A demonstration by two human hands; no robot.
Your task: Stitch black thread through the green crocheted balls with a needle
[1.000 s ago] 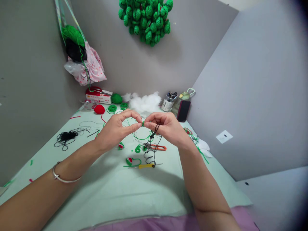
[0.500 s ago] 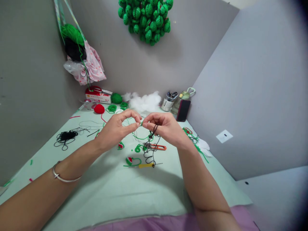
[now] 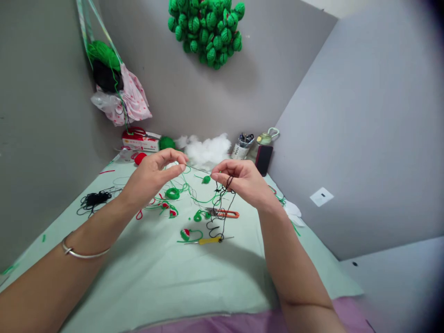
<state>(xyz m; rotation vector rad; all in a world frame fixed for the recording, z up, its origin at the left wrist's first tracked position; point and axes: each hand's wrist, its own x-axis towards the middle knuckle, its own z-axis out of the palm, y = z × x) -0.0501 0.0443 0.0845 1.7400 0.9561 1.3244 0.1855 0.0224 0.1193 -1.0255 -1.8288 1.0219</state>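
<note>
A thin strand of black yarn [image 3: 199, 169] runs taut between my two hands above the table. My left hand [image 3: 152, 173] pinches one end between thumb and forefinger. At the other end my right hand [image 3: 241, 180] is closed on the strand, with more black yarn looped over its fingers and dangling in a tangle. Beside my right fingertips is a small green crocheted piece [image 3: 206, 179]; I cannot tell whether it hangs or lies. Below lie an orange-handled thread snipper [image 3: 227, 213], a yellow-handled crochet hook [image 3: 209, 240] and a red-and-green crocheted piece [image 3: 185, 234].
White stuffing [image 3: 208, 151] lies at the back, near a pen cup [image 3: 242, 147] and a phone [image 3: 264, 160]. Scissors [image 3: 138, 132] rest on a box [image 3: 142, 142]. A black yarn tangle [image 3: 95, 200] lies left. A green crocheted bunch [image 3: 208, 32] hangs above.
My hands have drawn apart from fingertips nearly touching. The left one moved left and slightly up, and the black strand now shows stretched between them.
</note>
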